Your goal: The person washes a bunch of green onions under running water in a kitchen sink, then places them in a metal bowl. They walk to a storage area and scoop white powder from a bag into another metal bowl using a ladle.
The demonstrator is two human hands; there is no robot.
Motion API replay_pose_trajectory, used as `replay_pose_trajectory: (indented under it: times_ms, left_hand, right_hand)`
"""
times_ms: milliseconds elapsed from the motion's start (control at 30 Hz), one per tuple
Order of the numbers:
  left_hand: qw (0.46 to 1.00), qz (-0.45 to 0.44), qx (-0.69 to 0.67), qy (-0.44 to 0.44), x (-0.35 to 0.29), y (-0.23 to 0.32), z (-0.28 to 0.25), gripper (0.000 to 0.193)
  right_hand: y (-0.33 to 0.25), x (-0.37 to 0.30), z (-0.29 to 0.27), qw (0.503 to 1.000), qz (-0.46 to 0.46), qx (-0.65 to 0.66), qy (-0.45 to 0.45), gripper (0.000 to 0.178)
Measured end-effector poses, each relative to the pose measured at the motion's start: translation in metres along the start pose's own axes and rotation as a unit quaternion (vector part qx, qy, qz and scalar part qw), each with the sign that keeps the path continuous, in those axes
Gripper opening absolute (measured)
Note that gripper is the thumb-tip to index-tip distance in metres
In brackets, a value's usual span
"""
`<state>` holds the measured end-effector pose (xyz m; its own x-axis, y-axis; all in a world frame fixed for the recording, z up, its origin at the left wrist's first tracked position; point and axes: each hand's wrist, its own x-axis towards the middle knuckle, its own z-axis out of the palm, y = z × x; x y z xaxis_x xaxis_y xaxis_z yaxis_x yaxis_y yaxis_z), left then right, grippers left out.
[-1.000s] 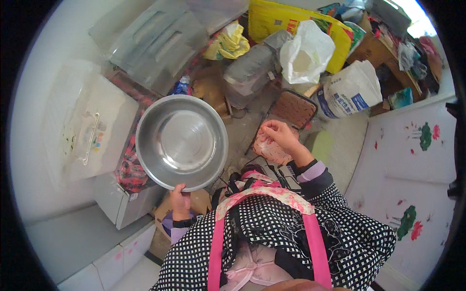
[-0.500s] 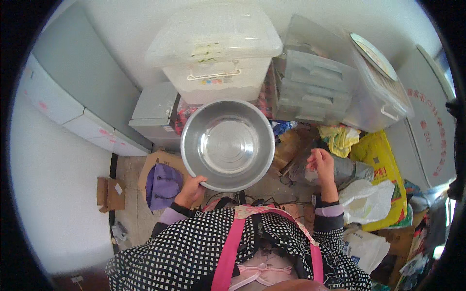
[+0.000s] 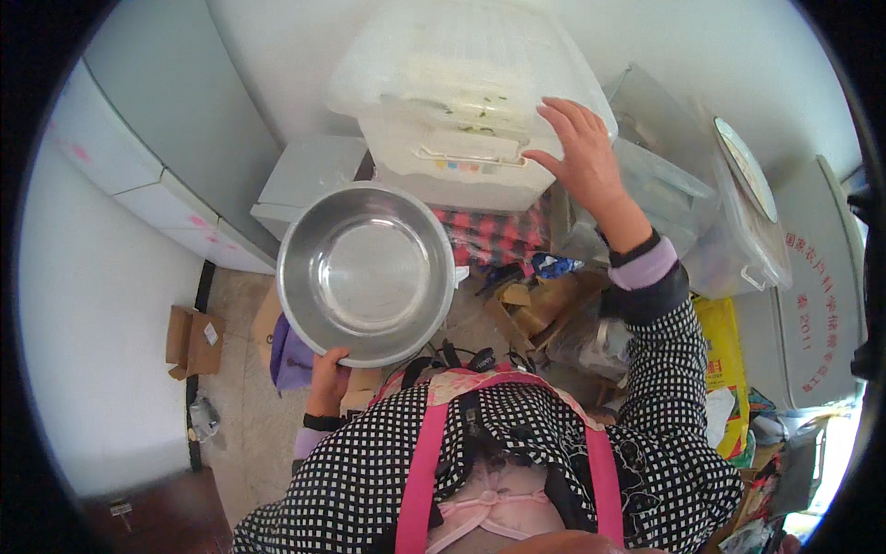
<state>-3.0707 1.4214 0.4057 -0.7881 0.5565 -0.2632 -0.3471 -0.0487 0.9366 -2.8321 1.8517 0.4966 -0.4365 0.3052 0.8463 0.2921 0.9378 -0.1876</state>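
Note:
A wide, shiny metal basin (image 3: pixel 365 277) is held by its near rim in my left hand (image 3: pixel 328 379). Its inside faces up and nothing shows in it. My right hand (image 3: pixel 583 152) is raised, thumb and fingers apart, in front of the right end of a large whitish plastic storage bin (image 3: pixel 461 180). Whether the fingertips touch the bin's translucent lid (image 3: pixel 471 65) I cannot tell. Pale contents show through the bin's wall, and a white handle (image 3: pixel 471 157) crosses its front.
Red and black checked cloth (image 3: pixel 498 235) lies under the bin. A grey box (image 3: pixel 309 175) stands left of it, clear plastic drawers (image 3: pixel 660 189) and another clear bin (image 3: pixel 738 245) to the right. Open cardboard boxes (image 3: pixel 535 309), a purple bag (image 3: pixel 291 360) and a yellow sack (image 3: pixel 724 369) are on the floor.
My right hand has risen from low on the right to the large bin, and its fingers have spread. The basin, still in my left hand, has moved left, away from the bin's front.

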Motion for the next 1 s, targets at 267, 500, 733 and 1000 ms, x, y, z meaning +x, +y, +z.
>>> replay_pose_trajectory:
  times_ms: [267,500,733,1000]
  left_hand:
    - [0.999,0.018,-0.029,0.027,0.008,0.017,-0.027,0.049]
    - [0.997,0.039,-0.055,0.034,0.005,0.03,-0.018,0.046]
    - [0.998,0.036,-0.04,0.035,0.009,0.035,-0.012,0.043]
    - [0.998,0.024,-0.057,0.026,0.034,0.032,-0.034,0.046]
  right_hand:
    - [-0.003,0.021,0.025,0.994,-0.052,-0.065,-0.076,0.061]
    - [0.005,0.025,0.002,0.995,-0.061,-0.039,-0.072,0.056]
    - [0.01,0.033,-0.013,0.988,-0.093,-0.123,-0.002,0.049]
    - [0.011,0.033,-0.012,0.98,-0.136,-0.145,-0.002,0.056]
